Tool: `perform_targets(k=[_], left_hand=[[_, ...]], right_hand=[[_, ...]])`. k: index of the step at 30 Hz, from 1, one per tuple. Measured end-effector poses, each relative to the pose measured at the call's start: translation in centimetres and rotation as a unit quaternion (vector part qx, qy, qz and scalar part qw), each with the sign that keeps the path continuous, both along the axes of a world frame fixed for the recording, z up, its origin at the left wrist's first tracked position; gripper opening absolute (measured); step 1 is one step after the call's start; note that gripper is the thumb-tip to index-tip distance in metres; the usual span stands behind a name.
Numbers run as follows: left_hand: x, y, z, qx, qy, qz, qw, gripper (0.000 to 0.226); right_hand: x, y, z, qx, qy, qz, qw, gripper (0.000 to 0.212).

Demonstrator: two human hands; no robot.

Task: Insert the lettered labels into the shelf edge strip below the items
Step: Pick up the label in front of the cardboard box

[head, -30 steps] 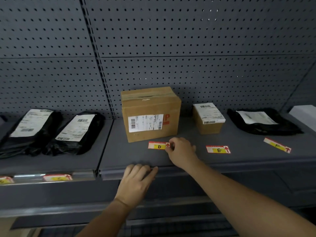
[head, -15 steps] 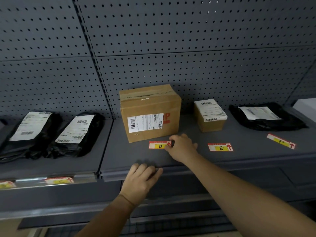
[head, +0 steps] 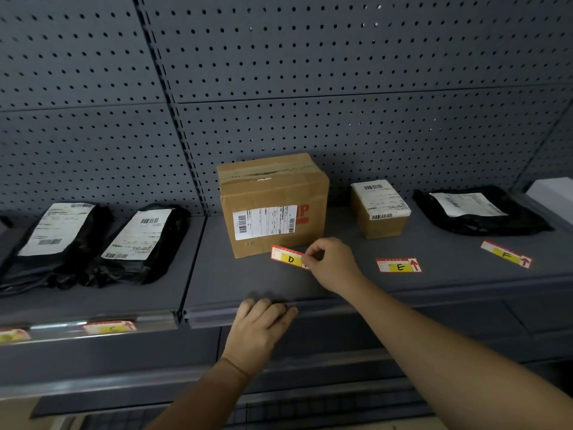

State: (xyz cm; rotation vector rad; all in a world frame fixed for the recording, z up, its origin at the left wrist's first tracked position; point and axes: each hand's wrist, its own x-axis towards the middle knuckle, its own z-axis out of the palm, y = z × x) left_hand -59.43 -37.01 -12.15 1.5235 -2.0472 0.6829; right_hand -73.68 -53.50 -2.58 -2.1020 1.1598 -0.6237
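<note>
The red-bordered paper label with a yellow patch and a handwritten D (head: 288,258) is pinched at its right end by the right hand (head: 333,265), thumb and forefinger closed on the card, its left end tilted up just in front of the large taped brown cardboard box (head: 273,203). It is not yet in the clear plastic shelf edge strip (head: 341,307) that runs along the front lip of the grey metal shelf (head: 449,271).

The likely trouble from here: the card is thin and held by 1 corner only, so it could bend or slip from the pinch on the way down to the strip. It could also go in crooked or stop short if the strip's lip is not held open, and it might end up off-centre from the box it belongs to.

The left hand (head: 259,332) rests on the strip below the box, fingers laid fairly straight over its top edge and holding nothing; I judge it is there to steady or open the channel.

2 more red-bordered labels lie flat on the shelf: E (head: 398,265) in front of the small brown box with a white sticker (head: 379,209), and F (head: 507,254) in front of the flat black poly mailer (head: 483,217).

On the neighbouring shelf to the left, 2 labels already sit in the strip (head: 110,327) below 2 black bagged parcels (head: 102,243).
</note>
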Motion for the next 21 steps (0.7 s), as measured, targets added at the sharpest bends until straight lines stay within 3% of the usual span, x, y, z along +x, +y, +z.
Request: perform_targets(k=[7,21], left_hand=[[-0.7,0.6,-0.1,0.035,0.044,0.018,0.998,0.042],[-2.0,2.3,0.2,0.085,0.124,0.054,0.987,0.046]], right_hand=[[-2.5,2.9,1.9,0.042,-0.059,0.026,0.997,0.004],[-3.6,5.8,-1.4,-0.074,0.042,0.148,0.985,0.006]])
